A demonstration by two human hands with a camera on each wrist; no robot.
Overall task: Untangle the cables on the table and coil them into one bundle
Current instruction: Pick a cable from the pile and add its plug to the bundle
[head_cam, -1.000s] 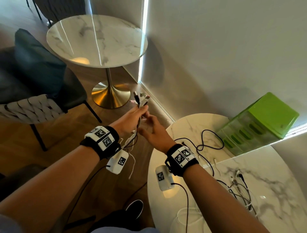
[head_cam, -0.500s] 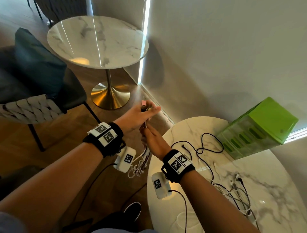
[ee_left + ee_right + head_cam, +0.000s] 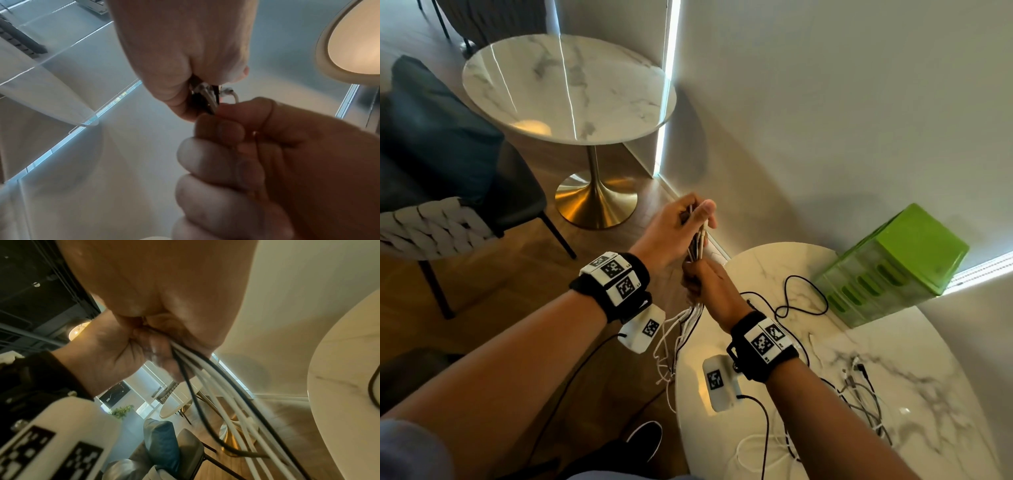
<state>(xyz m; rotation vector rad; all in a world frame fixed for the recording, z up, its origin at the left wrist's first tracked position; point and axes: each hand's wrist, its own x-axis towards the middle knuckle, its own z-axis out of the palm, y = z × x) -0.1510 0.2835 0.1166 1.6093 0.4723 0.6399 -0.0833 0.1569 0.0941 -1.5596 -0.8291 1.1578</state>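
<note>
While both hands work off the table's edge, left hand point(image 3: 671, 229) pinches the upper ends of the cable bunch point(image 3: 697, 245) — right hand point(image 3: 709, 284) fisted round it just below, strands trailing down. More cables point(image 3: 859, 394) lie loose on the marble table point(image 3: 928, 359), green bin point(image 3: 893, 267) behind.

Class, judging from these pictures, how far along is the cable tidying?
Done: several cables gathered side by side. In hand: left hand pinches their ends, right hand grips them lower down. Left: loose cables remain on the table; nothing is coiled yet.
</note>
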